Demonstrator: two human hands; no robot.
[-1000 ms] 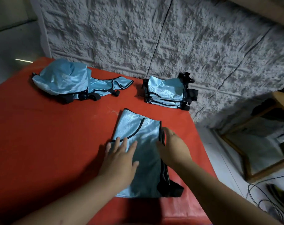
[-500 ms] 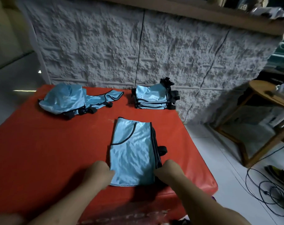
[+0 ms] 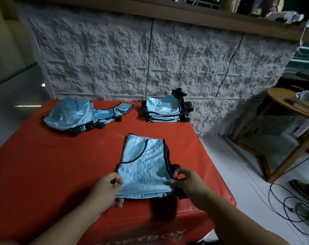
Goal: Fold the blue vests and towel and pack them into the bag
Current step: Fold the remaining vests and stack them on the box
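Left hand (image 3: pixel 107 189) curled, pinching the near left corner of the half-folded blue vest (image 3: pixel 144 167); right hand (image 3: pixel 185 179) pinched its near right black-trimmed edge, both forearms reaching forward; vest lay flat on the red mat (image 3: pixel 44 165), folded stack (image 3: pixel 165 110) behind.

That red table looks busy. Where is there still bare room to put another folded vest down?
The widest bare red stretch is the table's left side, between the crumpled vests and the near edge. A narrower strip lies between the folded stack and the vest being folded. The near right corner is crowded by both hands, left and right.
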